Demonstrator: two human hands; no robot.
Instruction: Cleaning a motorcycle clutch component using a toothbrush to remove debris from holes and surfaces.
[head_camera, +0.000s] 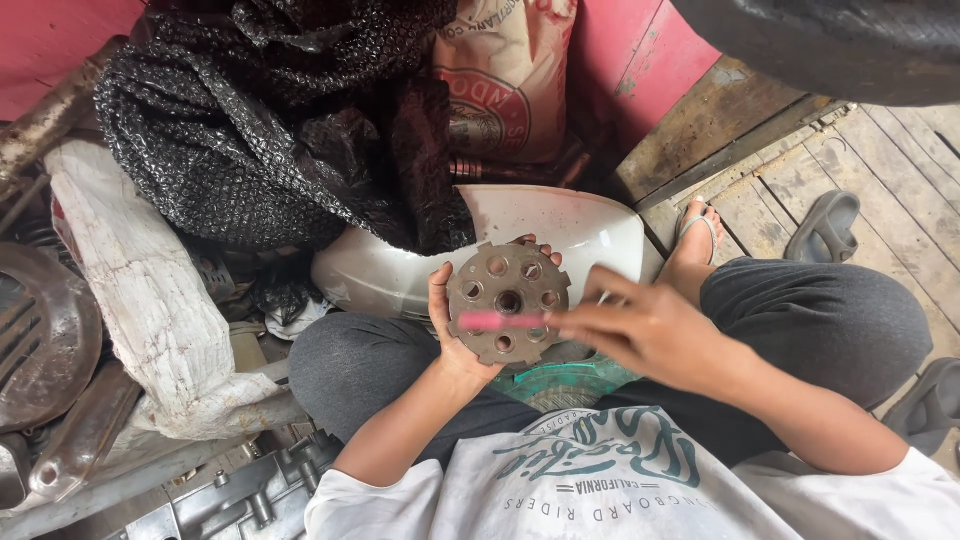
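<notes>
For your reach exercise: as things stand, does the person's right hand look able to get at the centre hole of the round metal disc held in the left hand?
Probably yes. The left hand grips the metal disc by its rim, its face turned up and uncovered. The right hand already holds a pink tool across that face, beside the centre hole.

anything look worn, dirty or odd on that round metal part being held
The round metal disc in the left hand looks rusty brown and grimy over its whole face. The right hand holds a pink stick-like tool across it, motion-blurred. No cracks or broken teeth can be made out.
</notes>
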